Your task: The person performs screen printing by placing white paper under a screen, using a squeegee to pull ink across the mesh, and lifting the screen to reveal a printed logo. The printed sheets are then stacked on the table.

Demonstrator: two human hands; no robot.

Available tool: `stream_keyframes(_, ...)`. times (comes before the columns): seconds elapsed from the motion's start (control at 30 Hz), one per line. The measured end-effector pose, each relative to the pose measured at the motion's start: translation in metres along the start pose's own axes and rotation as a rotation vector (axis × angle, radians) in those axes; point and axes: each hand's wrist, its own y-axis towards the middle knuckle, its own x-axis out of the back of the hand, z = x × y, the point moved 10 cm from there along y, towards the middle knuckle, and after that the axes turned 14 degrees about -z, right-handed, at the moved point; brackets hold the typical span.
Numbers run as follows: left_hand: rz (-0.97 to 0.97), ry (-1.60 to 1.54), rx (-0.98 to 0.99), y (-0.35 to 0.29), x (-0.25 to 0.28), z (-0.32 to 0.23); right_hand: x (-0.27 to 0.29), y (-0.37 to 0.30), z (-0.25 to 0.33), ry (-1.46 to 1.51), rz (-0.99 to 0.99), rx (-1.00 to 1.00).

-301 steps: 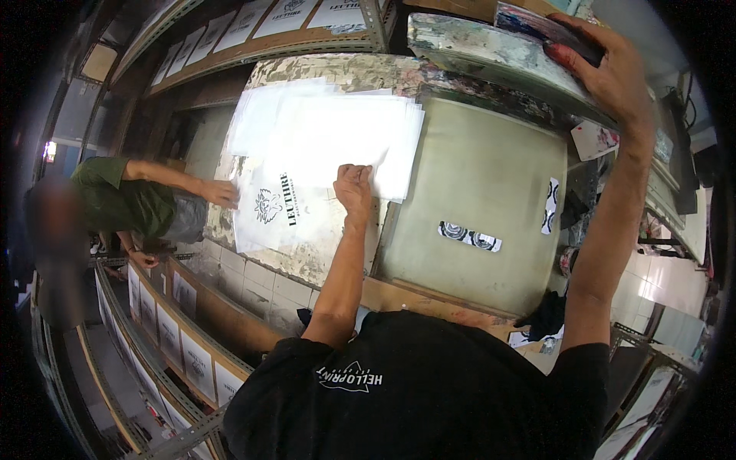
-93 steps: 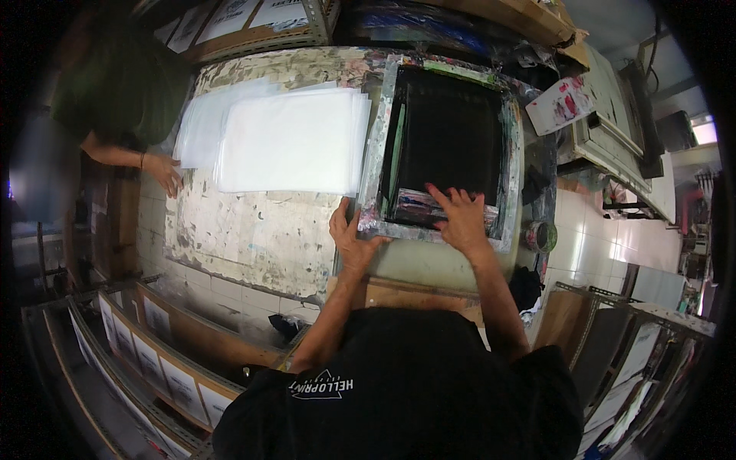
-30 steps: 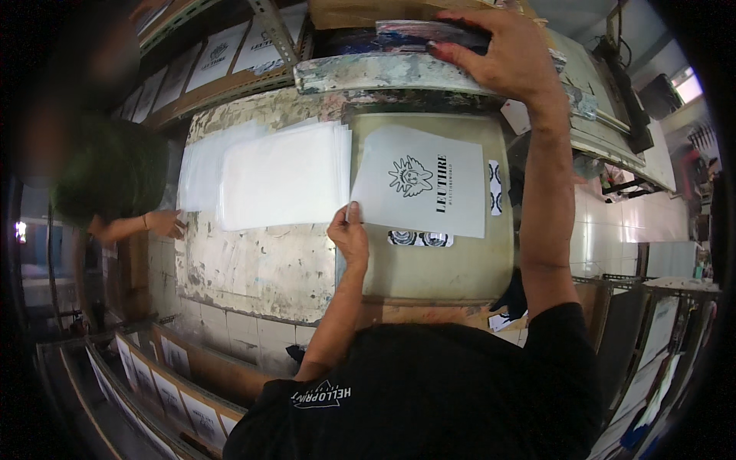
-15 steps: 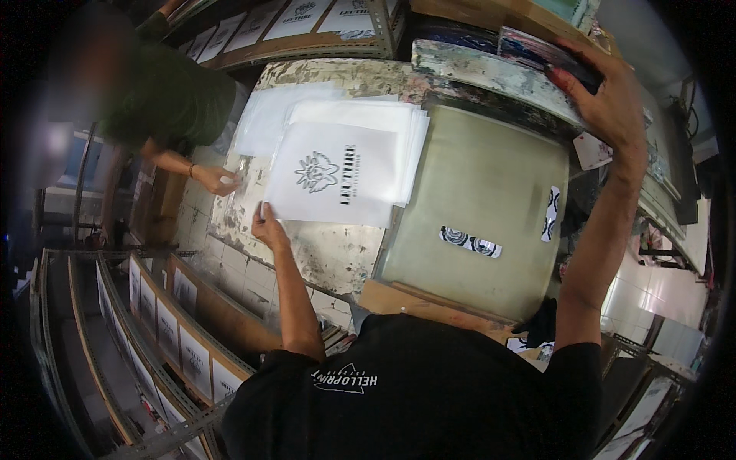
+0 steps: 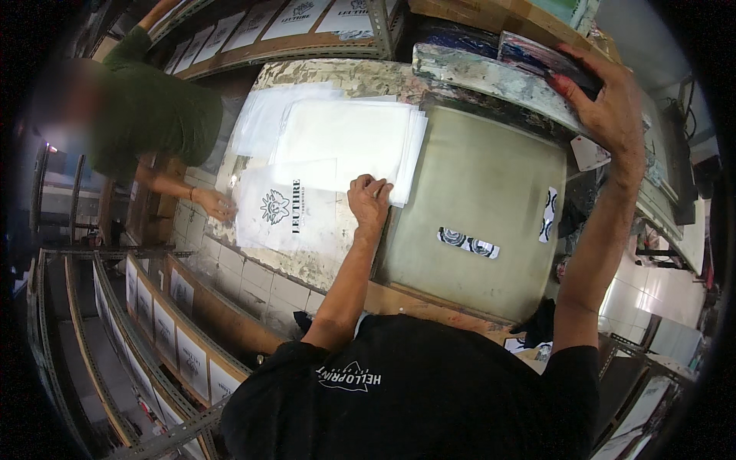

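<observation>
My left hand [image 5: 369, 201] is closed, fingers curled together at the near right edge of a stack of blank white sheets [image 5: 337, 138]; its fingertips appear to pinch the top sheet. Left of it, a white sheet with a black printed figure and lettering [image 5: 285, 207] lies on the worn table [image 5: 307, 264]. At the far right, my right hand [image 5: 609, 115] wraps its thumb and fingers round the end of a dark, ink-stained bar [image 5: 546, 60]. Red stain marks its thumb. Beneath that arm lies an olive-green screen panel [image 5: 475, 176] with two black-and-white patterned strips.
A co-worker's hand [image 5: 215, 204] reaches to the printed sheet's left edge. Racks with printed sheets stand at the near left [image 5: 188, 337] and far side [image 5: 287, 38]. A pale ink-stained ledge [image 5: 491, 80] runs behind the screen panel. Cardboard [image 5: 521, 19] lies beyond.
The printed sheet has shifted left and nearer, out of my left hand. That hand has moved right to the blank stack. The co-worker's hand is lower; my right hand barely moved.
</observation>
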Motion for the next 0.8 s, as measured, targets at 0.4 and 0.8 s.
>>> stream_keyframes(0.4, 0.470, -0.472, -0.052, 0.006, -0.026, -0.091, 0.003, -0.002, 0.003, -0.045, 0.050, -0.051)
stream_keyframes(0.8, 0.749, -0.319, -0.639, -0.100, -0.140, -0.202, 0.012, 0.007, 0.020, 0.010, 0.077, -0.109)
